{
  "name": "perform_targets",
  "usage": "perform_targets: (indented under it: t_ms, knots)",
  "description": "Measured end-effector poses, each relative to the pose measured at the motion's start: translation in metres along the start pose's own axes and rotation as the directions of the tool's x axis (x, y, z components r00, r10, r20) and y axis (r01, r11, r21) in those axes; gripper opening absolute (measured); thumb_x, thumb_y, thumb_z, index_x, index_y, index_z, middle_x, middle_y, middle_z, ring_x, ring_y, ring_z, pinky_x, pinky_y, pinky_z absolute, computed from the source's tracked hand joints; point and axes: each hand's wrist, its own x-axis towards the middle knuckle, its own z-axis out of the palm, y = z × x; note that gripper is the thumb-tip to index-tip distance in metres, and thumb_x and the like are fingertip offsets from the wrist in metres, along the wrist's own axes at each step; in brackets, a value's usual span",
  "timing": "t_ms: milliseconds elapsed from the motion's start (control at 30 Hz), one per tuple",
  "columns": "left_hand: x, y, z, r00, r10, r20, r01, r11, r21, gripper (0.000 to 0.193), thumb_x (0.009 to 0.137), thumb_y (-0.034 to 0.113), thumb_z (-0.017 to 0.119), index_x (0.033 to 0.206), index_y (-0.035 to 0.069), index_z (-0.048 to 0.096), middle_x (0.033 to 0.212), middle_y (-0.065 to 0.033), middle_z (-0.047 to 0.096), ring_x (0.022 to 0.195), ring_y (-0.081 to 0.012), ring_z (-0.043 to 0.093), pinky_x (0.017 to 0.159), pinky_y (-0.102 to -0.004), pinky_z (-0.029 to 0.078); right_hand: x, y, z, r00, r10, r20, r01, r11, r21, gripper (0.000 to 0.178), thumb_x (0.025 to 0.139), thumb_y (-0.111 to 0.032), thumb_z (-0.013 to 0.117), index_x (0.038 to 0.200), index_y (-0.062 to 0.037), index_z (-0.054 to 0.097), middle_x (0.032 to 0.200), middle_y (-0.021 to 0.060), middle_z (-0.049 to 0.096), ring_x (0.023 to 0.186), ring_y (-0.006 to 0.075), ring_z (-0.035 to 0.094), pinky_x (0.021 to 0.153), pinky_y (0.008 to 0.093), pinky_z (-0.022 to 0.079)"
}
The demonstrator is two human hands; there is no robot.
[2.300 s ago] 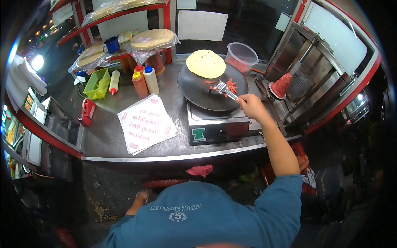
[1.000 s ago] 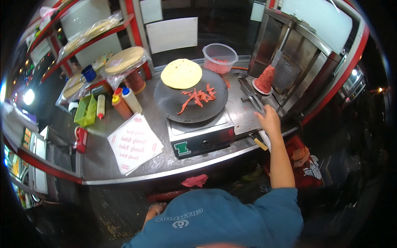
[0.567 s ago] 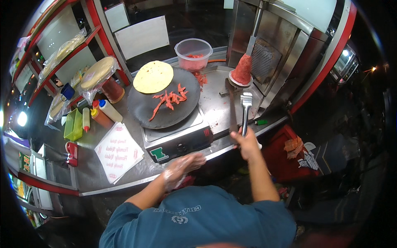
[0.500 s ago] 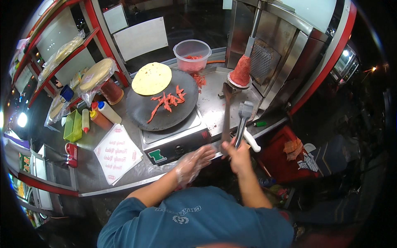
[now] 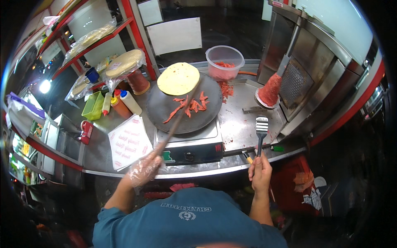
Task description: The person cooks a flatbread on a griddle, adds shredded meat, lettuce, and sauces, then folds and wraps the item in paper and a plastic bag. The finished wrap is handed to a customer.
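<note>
My left hand (image 5: pixel 144 167), in a clear plastic glove, is closed round the lower end of a long knife (image 5: pixel 174 127). Its dark narrow blade slants over the round black griddle (image 5: pixel 159 118), crossing in front of the meat strips; whether it touches them I cannot tell. Reddish meat strips (image 5: pixel 194 106) lie mid-griddle, beside a yellow flatbread (image 5: pixel 178 78) at the back left. My bare right hand (image 5: pixel 260 170) grips the dark handle of a slotted spatula (image 5: pixel 261 124), its metal head pointing up over the steel tray.
A cone of meat (image 5: pixel 269 91) stands by the upright grill (image 5: pixel 304 78). Behind the tray (image 5: pixel 244 132) is a clear tub (image 5: pixel 225 62) with meat pieces. At left are sauce bottles (image 5: pixel 120 107), a green basket (image 5: pixel 93 106), paper sheets (image 5: pixel 129 142) and bagged flatbreads (image 5: pixel 124 64).
The long knife has passed from my right hand to my left, which swung left with it over the griddle. My right hand keeps the spatula. The whole view has shifted left.
</note>
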Motion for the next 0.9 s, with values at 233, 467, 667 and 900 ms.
perform_targets:
  t_ms: [233, 467, 667, 900]
  knots:
    - [-0.009, 0.002, -0.011, 0.967, -0.131, -0.218, 0.249, 0.662, 0.706, 0.058, 0.107, 0.028, 0.052, 0.162, 0.024, 0.034, 0.116, -0.0288, 0.066, 0.108, -0.0474, 0.066, 0.095, -0.0518, 0.051, 0.113, -0.02, 0.012, 0.972, -0.146, 0.186, 0.2, 0.928, -0.315, 0.047, 0.108, -0.024, 0.059, 0.148, -0.0017, 0.052, 0.085, 0.0014, 0.061, 0.055, 0.0031, 0.048, 0.048, 0.0208, 0.039]
    - [-0.011, 0.003, -0.018, 0.964, -0.169, -0.205, 0.262, 0.727, 0.635, 0.054, 0.106, 0.03, 0.053, 0.159, 0.03, 0.041, 0.123, -0.027, 0.067, 0.108, -0.0469, 0.067, 0.096, -0.0497, 0.052, 0.17, -0.054, 0.065, 0.938, -0.198, 0.286, 0.269, 0.934, -0.234, 0.042, 0.109, -0.024, 0.056, 0.142, 0.0022, 0.053, 0.089, 0.0046, 0.063, 0.053, 0.0036, 0.047, 0.045, 0.0199, 0.037]
    - [-0.023, -0.007, -0.031, 0.967, 0.083, -0.241, 0.055, 0.855, 0.515, 0.055, 0.106, 0.032, 0.053, 0.159, 0.026, 0.041, 0.131, -0.0258, 0.065, 0.118, -0.0447, 0.064, 0.103, -0.0461, 0.049, 0.132, -0.052, 0.092, 0.952, -0.171, 0.256, 0.188, 0.981, -0.046, 0.047, 0.108, -0.026, 0.06, 0.143, 0.0052, 0.052, 0.092, 0.0078, 0.066, 0.053, 0.0051, 0.051, 0.044, 0.0214, 0.039]
    - [-0.011, -0.011, -0.026, 0.987, -0.117, -0.109, 0.16, 0.703, 0.693, 0.058, 0.107, 0.037, 0.05, 0.162, 0.029, 0.034, 0.117, -0.0262, 0.069, 0.107, -0.0455, 0.067, 0.095, -0.0512, 0.051, 0.062, -0.006, 0.098, 0.994, -0.069, 0.08, 0.061, 0.993, 0.096, 0.042, 0.11, -0.029, 0.055, 0.137, 0.003, 0.055, 0.093, 0.0059, 0.064, 0.05, 0.0049, 0.049, 0.04, 0.0198, 0.035]
